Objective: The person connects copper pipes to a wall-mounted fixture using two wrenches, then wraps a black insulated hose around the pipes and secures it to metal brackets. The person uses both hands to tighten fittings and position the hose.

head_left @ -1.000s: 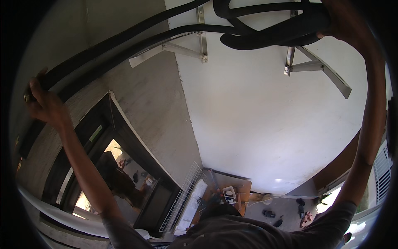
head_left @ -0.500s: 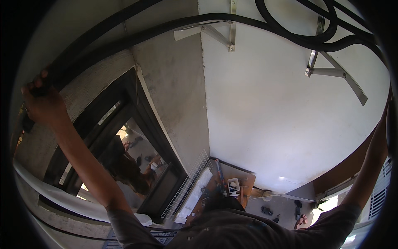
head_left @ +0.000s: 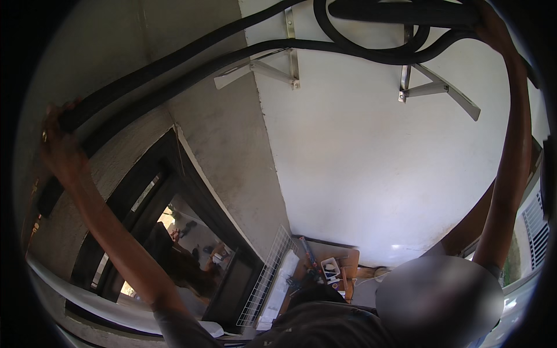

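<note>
Two black foam-covered pipes run overhead along the wall. My left hand (head_left: 65, 152), raised at the far left, is closed round the end part of the upper black foam-covered pipe (head_left: 174, 65). The lower pipe (head_left: 232, 57) passes just beside that hand, and its end shows below my wrist, near a thin copper-coloured piece (head_left: 36, 225). High at the right, my right hand (head_left: 492, 28) grips a thick black foam-covered length (head_left: 400, 11); its fingers are partly hidden. Below it, a black loop (head_left: 331, 29) hangs in front of the white wall.
Two pale metal brackets (head_left: 271, 71) (head_left: 429, 90) stick out from the wall. A dark-framed window (head_left: 174, 156) reflects a person. Below stand a wire rack (head_left: 261, 284) and a wooden table (head_left: 346, 255) with a white box (head_left: 331, 267) and tools. A blurred patch covers the lower right.
My right hand has come up into view, holding the thick black pipe length. The view has shifted, and the pipes and brackets appear farther left. My left hand still grips at the far left.
</note>
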The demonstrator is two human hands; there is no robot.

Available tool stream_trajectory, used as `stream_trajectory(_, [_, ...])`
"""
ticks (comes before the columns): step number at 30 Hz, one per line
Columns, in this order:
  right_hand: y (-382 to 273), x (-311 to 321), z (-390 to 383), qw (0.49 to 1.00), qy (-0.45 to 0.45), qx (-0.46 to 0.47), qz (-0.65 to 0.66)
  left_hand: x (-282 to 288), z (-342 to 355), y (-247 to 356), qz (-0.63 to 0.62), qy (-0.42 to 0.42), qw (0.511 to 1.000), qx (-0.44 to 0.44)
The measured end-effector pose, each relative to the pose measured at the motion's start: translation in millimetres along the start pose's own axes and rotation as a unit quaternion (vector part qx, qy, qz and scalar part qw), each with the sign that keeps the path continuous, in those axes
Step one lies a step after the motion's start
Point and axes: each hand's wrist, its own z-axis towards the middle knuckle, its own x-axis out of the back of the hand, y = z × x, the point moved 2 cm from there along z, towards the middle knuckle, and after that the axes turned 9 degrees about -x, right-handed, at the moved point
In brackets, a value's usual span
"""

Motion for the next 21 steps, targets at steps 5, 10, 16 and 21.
stream_trajectory(5, [-57,-47,-62,0.997,-0.028,0.013,-0.076,-78,-62,35,0.097,0.05,0.982,0.155])
stream_trajectory(10, [-150,-28,-154,0.984,0.071,0.147,0.074,-60,-68,41,0.097,0.093,0.982,0.136])
stream_trajectory(16, [-321,-118,-162,0.834,0.005,0.273,0.48,-28,-61,58,0.35,0.0,0.934,0.072])
stream_trajectory(21, [-476,-134,-79,0.757,0.12,0.233,0.598,-5,-52,92,0.322,-0.06,0.942,0.077])
